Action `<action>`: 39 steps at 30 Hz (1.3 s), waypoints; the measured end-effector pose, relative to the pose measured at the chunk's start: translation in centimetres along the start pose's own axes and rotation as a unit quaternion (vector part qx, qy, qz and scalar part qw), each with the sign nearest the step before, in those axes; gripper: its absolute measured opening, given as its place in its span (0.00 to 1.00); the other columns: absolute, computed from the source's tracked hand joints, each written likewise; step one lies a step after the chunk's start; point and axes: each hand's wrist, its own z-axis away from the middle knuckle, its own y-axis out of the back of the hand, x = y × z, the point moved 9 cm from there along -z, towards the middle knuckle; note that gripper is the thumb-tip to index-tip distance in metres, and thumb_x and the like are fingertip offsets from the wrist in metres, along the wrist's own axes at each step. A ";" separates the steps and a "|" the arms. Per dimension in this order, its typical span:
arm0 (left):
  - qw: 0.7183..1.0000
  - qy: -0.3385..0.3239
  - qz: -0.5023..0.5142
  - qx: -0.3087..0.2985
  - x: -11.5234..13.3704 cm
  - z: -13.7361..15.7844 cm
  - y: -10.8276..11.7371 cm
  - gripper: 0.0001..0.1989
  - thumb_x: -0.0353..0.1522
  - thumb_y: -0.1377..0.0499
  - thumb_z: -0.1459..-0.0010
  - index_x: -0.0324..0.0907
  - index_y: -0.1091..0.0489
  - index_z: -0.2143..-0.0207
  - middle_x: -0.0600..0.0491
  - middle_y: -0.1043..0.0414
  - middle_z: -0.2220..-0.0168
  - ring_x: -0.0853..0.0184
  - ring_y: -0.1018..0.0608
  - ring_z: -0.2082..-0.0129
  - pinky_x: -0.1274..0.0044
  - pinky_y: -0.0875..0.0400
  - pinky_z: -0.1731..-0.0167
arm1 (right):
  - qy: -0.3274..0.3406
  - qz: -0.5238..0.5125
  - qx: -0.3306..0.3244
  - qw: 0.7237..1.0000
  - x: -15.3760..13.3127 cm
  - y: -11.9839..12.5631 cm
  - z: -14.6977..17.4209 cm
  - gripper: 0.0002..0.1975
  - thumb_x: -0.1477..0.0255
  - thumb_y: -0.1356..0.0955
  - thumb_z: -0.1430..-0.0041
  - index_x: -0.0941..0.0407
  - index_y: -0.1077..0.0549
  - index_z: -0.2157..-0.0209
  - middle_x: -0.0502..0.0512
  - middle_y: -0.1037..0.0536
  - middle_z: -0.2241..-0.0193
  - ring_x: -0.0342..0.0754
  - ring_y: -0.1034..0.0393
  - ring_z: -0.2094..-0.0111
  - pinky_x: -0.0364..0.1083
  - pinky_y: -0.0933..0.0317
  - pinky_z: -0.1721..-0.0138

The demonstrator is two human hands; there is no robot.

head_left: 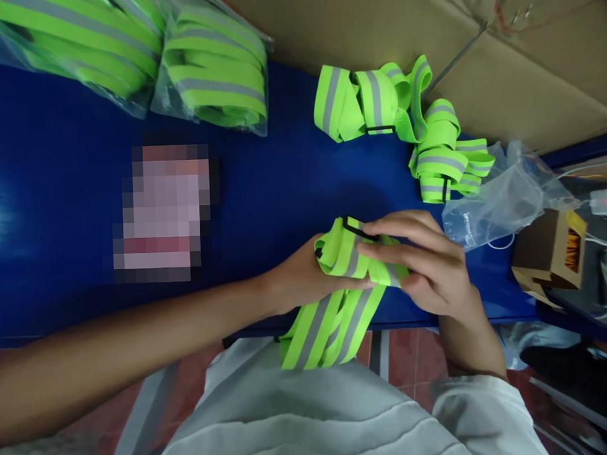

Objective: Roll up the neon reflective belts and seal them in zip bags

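A neon green reflective strap [331, 326] with grey stripes is gathered between my two hands, and its loops hang below the table's front edge. My left hand [305, 274] is closed around the bundle from the left, its fingers partly hidden behind the strap. On the other side, my right hand [429, 259] grips the folded part, with fingertips on the strap by a black buckle [359, 228]. Farther back on the table lie two folded straps of the same kind, one strap bundle [373, 95] in the middle and another [440, 156] to its right.
Clear bags of green straps [213, 71] stand at the back left of the blue table [272, 189]. A pixelated pinkish object [158, 212] lies left. At right are a crumpled plastic bag [496, 207] and a small cardboard box [548, 252]. Brown wrapped packages [541, 66] border the back.
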 end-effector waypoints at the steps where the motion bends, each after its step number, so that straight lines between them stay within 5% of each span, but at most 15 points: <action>1: 1.000 -0.006 -0.021 -0.012 0.1 0.0 -0.1 0.21 0.35 0.25 0.51 0.43 0.23 0.55 0.54 0.18 0.57 0.64 0.20 0.56 0.73 0.26 0.54 | -0.031 -0.026 0.015 0.999 0.5 0.2 0.0 0.14 0.62 0.33 0.28 0.49 0.24 0.45 0.59 0.23 0.43 0.56 0.27 0.42 0.58 0.31 0.41; 5: 0.997 -0.030 -0.054 -0.036 0.5 0.1 -0.5 0.15 0.35 0.26 0.50 0.41 0.22 0.61 0.54 0.18 0.62 0.66 0.20 0.62 0.75 0.26 0.60 | -0.191 -0.155 -0.012 0.969 3.4 -1.5 0.4 0.28 0.64 0.26 0.36 0.50 0.33 0.37 0.61 0.27 0.38 0.54 0.28 0.40 0.52 0.29 0.43; 8: 0.999 -0.011 -0.036 -0.006 -0.1 0.1 -0.2 0.19 0.34 0.25 0.52 0.42 0.22 0.58 0.55 0.18 0.60 0.66 0.20 0.61 0.75 0.26 0.59 | -0.235 -0.206 -0.064 0.948 4.1 -2.8 0.7 0.19 0.63 0.27 0.34 0.53 0.27 0.45 0.57 0.20 0.48 0.49 0.22 0.52 0.47 0.28 0.51; 12: 0.999 0.040 0.003 0.019 -1.4 0.2 -0.1 0.28 0.35 0.22 0.56 0.44 0.23 0.52 0.54 0.18 0.56 0.64 0.19 0.57 0.72 0.25 0.55 | -0.263 -0.228 -0.026 0.937 4.4 -2.1 0.9 0.16 0.65 0.25 0.36 0.54 0.25 0.49 0.52 0.19 0.58 0.45 0.23 0.59 0.43 0.30 0.58; 18: 0.972 0.137 0.110 -0.154 -2.7 1.1 -3.9 0.25 0.35 0.26 0.50 0.43 0.24 0.49 0.46 0.18 0.50 0.54 0.18 0.47 0.64 0.23 0.50 | -0.300 -0.334 0.044 0.892 4.0 -1.3 1.3 0.18 0.73 0.21 0.44 0.51 0.24 0.54 0.47 0.24 0.65 0.41 0.28 0.67 0.38 0.33 0.70; 21: 0.958 0.168 0.133 -0.190 -3.0 1.5 -4.8 0.29 0.35 0.25 0.50 0.43 0.26 0.45 0.44 0.20 0.46 0.50 0.20 0.43 0.63 0.23 0.50 | -0.335 -0.374 0.073 0.862 4.6 -1.5 1.8 0.19 0.72 0.20 0.45 0.49 0.23 0.53 0.47 0.23 0.65 0.41 0.27 0.67 0.38 0.33 0.70; 25: 0.969 0.137 0.110 -0.172 -3.0 1.2 -4.5 0.27 0.37 0.25 0.50 0.41 0.24 0.49 0.44 0.20 0.47 0.52 0.19 0.46 0.64 0.22 0.50 | -0.371 -0.417 0.097 0.824 5.5 -1.9 2.5 0.18 0.68 0.20 0.45 0.48 0.21 0.52 0.49 0.21 0.62 0.43 0.26 0.67 0.40 0.32 0.70; 30: 0.983 0.112 0.079 -0.120 -2.7 1.1 -3.2 0.28 0.41 0.26 0.51 0.43 0.26 0.49 0.52 0.21 0.59 0.62 0.19 0.62 0.73 0.25 0.63 | -0.389 -0.410 0.183 0.804 7.4 -0.2 3.1 0.17 0.67 0.19 0.47 0.47 0.19 0.55 0.49 0.20 0.61 0.44 0.24 0.63 0.43 0.28 0.65; 33: 0.991 0.087 0.057 -0.088 -1.9 0.7 -2.4 0.20 0.35 0.32 0.48 0.43 0.27 0.52 0.56 0.23 0.63 0.66 0.21 0.65 0.76 0.27 0.66 | -0.396 -0.411 0.219 0.791 8.4 0.5 3.4 0.17 0.68 0.19 0.47 0.49 0.18 0.55 0.49 0.20 0.60 0.44 0.24 0.61 0.43 0.28 0.61; 36: 0.994 0.078 -0.040 -0.060 -1.4 0.3 -1.7 0.07 0.29 0.39 0.48 0.39 0.27 0.65 0.56 0.25 0.68 0.68 0.24 0.68 0.78 0.31 0.68 | -0.389 -0.415 0.217 0.793 8.5 0.6 3.3 0.16 0.68 0.20 0.47 0.49 0.18 0.55 0.49 0.20 0.61 0.44 0.24 0.62 0.43 0.29 0.61; 39: 0.995 0.082 -0.020 -0.057 -1.3 0.3 -1.8 0.08 0.34 0.40 0.43 0.40 0.28 0.62 0.55 0.26 0.68 0.67 0.24 0.69 0.77 0.31 0.68 | -0.371 -0.381 0.225 0.816 8.1 1.0 3.0 0.15 0.69 0.20 0.46 0.49 0.19 0.56 0.48 0.21 0.62 0.44 0.26 0.62 0.42 0.30 0.61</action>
